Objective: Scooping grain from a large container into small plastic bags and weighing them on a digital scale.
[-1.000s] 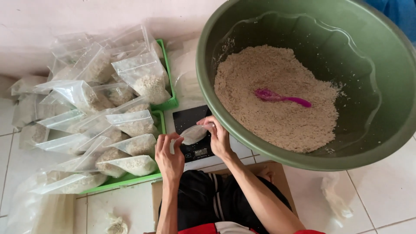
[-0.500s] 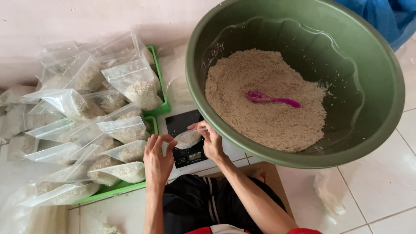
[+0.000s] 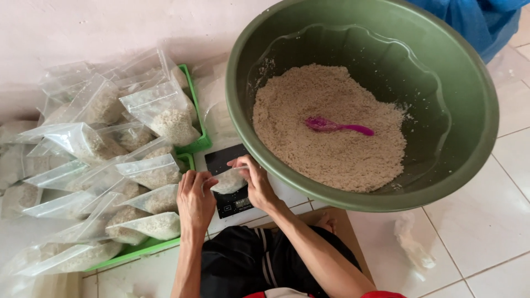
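Both hands pinch a small filled plastic bag over a kitchen scale.

L hand [image 3: 194, 200] & R hand [image 3: 255, 182] each closed on the top edge of the small clear bag [image 3: 228, 181], which sits on the black digital scale [image 3: 232, 182] just beside the green basin [image 3: 464, 83]. Basin holds pale crumbly grain w/ a pink spoon [image 3: 337, 126] lying on it. Filled bags [image 3: 149, 171] piled on green trays [image 3: 194, 110] at left.

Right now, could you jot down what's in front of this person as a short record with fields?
Left hand: pinching one end of a small filled bag
Right hand: gripping the bag's other end
Under the bag: black digital scale
Green basin: holds pale coarse grain, with a pink spoon lying on it
Left side: filled clear bags piled on green trays
Floor: white tiles
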